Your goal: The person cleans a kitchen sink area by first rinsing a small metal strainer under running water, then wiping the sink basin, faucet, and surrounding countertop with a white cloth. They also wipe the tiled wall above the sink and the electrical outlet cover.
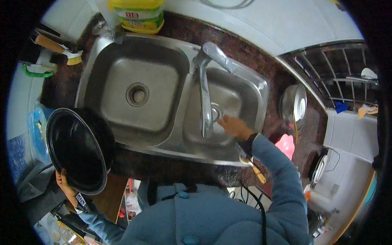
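My left hand grips the rim of a deep black pot, with its open mouth tilted towards me. The pot is at the left front corner of a double-bowl stainless steel sink. My right hand reaches into the smaller right bowl, its fingers beside the drain fitting. Whether those fingers hold anything is too blurred to tell. Just left of them, the metal faucet extends its spout over the same bowl. In the larger left bowl, a round drain shows.
A yellow detergent jug stands behind the sink. At left is a wooden-handled brush; another brush lies by the front edge. A metal bowl and a pink scalloped item sit to the right, near a wire rack.
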`<state>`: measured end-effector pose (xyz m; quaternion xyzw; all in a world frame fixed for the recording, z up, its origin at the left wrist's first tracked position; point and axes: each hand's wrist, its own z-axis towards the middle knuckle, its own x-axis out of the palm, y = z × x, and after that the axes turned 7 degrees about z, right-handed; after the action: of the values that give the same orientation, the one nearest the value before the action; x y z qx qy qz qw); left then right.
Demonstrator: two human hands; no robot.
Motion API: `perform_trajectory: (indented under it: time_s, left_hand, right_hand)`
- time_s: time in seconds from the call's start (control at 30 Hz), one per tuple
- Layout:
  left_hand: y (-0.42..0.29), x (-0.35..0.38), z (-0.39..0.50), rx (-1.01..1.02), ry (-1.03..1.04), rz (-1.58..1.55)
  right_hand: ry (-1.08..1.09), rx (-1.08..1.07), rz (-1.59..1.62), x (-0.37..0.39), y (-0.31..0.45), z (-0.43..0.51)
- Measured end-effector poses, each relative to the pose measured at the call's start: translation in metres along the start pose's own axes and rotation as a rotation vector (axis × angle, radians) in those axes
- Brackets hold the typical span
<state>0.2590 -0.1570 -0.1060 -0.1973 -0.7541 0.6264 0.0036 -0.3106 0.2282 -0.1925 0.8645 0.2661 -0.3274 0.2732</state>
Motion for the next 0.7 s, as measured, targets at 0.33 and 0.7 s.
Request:
perform_trajectory:
  time_s: [0.33,0.7]
  left_hand:
    - [0.005,-0.001,-0.009,0.065,-0.023,0.010]
    - [-0.003,-0.007,-0.024,-0.003,-0.093,0.125]
  right_hand:
    - [-0.416,-0.397,0.522,-0.165,0.007,0.075]
    - [-0.426,-1.128,-0.165,-0.225,0.104,0.217]
